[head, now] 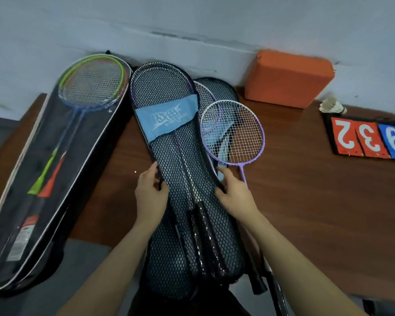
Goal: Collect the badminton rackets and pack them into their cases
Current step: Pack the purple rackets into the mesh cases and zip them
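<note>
Hands (152, 188) (234, 192) grip oval black mesh case (185, 169) edges.

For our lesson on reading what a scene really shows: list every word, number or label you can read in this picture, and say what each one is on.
"2", "3", "9": white digits, seen upside down, on the red and blue flip cards of the scoreboard.
White stylised logo on the blue band of the mesh racket case: not readable as letters.
Red-and-white label inside the clear racket case: too blurred to read.

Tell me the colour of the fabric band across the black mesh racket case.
Light blue fabric band with a pale printed logo, seen in the head view.
</note>
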Demonstrator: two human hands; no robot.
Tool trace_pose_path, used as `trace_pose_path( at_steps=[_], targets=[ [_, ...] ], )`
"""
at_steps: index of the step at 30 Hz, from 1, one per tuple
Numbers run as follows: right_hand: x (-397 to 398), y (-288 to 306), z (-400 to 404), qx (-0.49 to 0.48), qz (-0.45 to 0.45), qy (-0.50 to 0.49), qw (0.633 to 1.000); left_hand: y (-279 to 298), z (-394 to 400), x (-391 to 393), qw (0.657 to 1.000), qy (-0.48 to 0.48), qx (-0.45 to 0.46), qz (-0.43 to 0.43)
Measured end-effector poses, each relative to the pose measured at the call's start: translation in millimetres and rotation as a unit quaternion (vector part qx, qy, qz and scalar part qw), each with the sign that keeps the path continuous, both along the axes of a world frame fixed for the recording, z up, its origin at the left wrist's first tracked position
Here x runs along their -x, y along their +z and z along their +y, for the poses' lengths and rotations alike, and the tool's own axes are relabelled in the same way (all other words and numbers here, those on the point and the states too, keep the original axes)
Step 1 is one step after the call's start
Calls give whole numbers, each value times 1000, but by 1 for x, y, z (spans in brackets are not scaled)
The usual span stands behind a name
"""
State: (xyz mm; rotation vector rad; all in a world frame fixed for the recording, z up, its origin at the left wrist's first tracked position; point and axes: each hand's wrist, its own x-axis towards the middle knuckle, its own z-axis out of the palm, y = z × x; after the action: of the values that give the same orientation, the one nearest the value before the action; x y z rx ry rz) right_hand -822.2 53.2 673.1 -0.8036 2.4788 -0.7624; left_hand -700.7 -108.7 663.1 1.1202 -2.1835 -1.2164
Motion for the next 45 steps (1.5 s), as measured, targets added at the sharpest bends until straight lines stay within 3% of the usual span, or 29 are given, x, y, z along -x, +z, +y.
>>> trace_pose_path(
  at_steps=[4,6,11,26,35,45],
  targets=[
    [8,-7,-20,5,37,4,999,-19,-5,-1,984,-32,92,-149],
    [12,-11,-26,15,41,8,999,-25,-6,0,979,-36,103,-174],
    [16,-11,-41,1,32,51,998,-16,-5,8,996,-64,-19,-59],
    [-29,43,-41,238,105,24,965,69,-3,-20,983,-38,146,104],
    [-63,83,-94,294,159,42,941,106,-61,-56,969,-49,214,116],
    [-107,95,-229,287,206,17,935,120,-206,-96,969,-82,217,87]
  ],
)
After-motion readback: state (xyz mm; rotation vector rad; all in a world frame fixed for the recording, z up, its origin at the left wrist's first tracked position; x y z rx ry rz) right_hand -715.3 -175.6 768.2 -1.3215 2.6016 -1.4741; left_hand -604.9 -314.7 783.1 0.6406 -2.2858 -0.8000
